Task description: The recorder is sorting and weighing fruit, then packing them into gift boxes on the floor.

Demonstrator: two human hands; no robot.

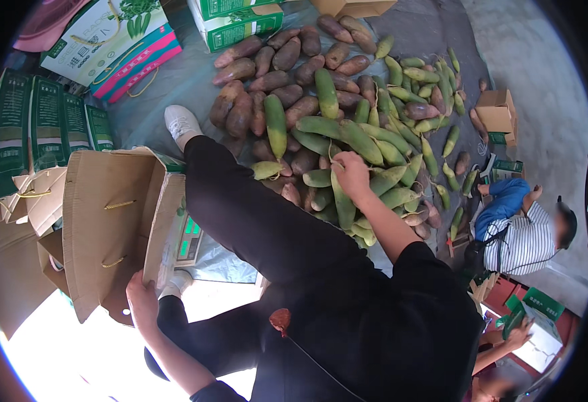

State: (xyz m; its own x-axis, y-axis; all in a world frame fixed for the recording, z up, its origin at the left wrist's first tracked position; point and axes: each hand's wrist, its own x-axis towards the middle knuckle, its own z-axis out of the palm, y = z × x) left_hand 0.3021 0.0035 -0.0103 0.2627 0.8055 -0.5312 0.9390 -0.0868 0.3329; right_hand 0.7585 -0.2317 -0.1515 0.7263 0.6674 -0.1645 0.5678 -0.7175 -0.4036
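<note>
My left hand (144, 299) pinches the near edge of an open brown cardboard box (96, 221) with short yellow rope handles. Beside that box, a scale (189, 240) with lit green digits is partly hidden. My right hand (352, 175) is closed at the top of a long green radish (342, 203), by its thin tapered end. The radish's lower end is still among the pile. Around it lie more green radishes (360, 142), and beyond them many brownish-purple radishes (287, 53).
Green-printed cartons (29, 127) stand at the left, a white-and-pink gift box (116, 50) at the upper left. A small brown carton (496, 112) sits at the right. A person in a striped shirt (522, 244) is beyond; another handles a green-and-white box (537, 335).
</note>
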